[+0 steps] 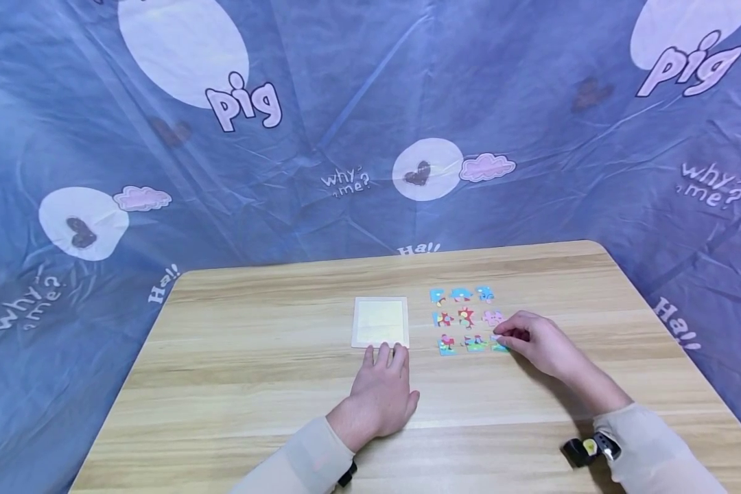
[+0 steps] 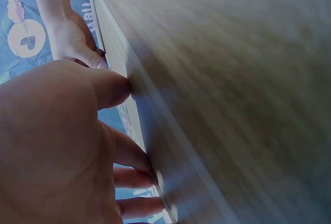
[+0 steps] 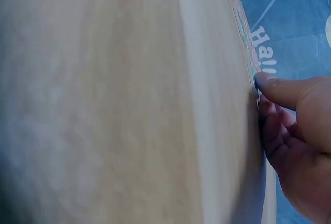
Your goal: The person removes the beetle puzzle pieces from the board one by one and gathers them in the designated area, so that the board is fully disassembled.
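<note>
A small square puzzle tray (image 1: 379,345) with a pale inside and a white rim lies on the wooden table. My left hand (image 1: 383,394) has its fingertips on the tray's near edge, fingers extended and thumb out to the side. Right of the tray, several colourful jigsaw pieces (image 1: 466,318) lie in three rows. At the right end of the nearest row, my right hand (image 1: 540,343) pinches a green and blue jigsaw piece (image 1: 499,345), partly hidden under the fingers. In the right wrist view, the thumb (image 3: 279,90) meets this piece at table height, with the other fingers curled.
The wooden table (image 1: 234,384) extends on both sides of the tray and pieces. Behind it hangs a blue printed cloth (image 1: 321,226), which also runs along the left and right sides. A dark device (image 1: 583,451) is strapped to the right wrist.
</note>
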Demonstrator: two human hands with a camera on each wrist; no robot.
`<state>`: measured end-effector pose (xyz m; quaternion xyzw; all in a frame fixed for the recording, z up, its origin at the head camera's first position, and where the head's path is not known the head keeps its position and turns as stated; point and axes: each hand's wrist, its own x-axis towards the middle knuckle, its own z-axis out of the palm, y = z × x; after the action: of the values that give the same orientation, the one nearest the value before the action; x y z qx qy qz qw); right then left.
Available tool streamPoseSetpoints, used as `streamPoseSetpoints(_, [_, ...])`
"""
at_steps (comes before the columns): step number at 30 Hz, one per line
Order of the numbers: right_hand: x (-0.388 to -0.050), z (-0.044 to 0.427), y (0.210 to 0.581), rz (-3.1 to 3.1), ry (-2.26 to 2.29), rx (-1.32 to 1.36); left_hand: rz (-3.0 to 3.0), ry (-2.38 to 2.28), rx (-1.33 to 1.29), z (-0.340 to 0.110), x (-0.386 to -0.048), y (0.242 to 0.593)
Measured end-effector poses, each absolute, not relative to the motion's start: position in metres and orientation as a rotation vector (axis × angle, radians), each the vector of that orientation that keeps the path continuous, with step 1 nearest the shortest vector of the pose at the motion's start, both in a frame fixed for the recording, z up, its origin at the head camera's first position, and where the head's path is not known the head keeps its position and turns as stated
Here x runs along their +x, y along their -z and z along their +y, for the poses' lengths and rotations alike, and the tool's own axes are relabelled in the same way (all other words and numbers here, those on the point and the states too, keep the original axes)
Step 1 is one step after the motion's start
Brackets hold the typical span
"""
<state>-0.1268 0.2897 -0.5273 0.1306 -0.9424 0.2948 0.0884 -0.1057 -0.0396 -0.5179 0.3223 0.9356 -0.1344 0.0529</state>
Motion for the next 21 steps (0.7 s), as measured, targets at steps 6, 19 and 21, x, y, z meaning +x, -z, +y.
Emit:
streamPoseSetpoints(6, [-0.1285, 0.2937, 0.5284, -2.775, -0.9, 0.457, 2.842, 0.403, 0.967, -0.0394, -0.1053, 0.5177])
streamPoseSetpoints(19, [-0.1231, 0.2957, 0.5286, -2.777, -1.015, 0.548, 2.833, 0.391, 0.964, -0.039, -0.1063, 0.517])
streamPoseSetpoints(21, [-0.1232, 0.2961, 0.5283, -2.779, -1.0, 0.564, 2.832, 0.371, 0.962, -0.0393, -0.1067, 0.5165])
